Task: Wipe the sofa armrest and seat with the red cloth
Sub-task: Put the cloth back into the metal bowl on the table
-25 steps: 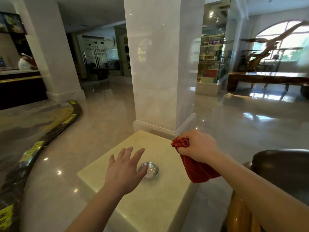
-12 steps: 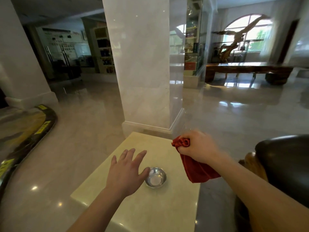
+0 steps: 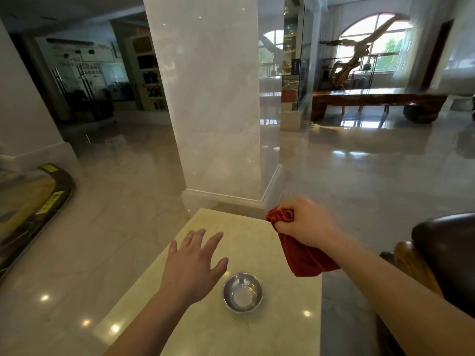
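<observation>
Right hand point(image 3: 305, 223) fisted around the red cloth point(image 3: 303, 255), which hangs above the table edge point(image 3: 308, 299). Left hand point(image 3: 192, 265) spread, holding nothing, beside the steel bowl point(image 3: 242, 292). Sofa armrest point(image 3: 447, 242) lies right of the cloth, nearer the right hand.

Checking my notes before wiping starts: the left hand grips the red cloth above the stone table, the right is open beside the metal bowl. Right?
Hands swapped. The head view shows the right hand gripping the red cloth above the stone table; the left hand is open beside the metal bowl.
</observation>
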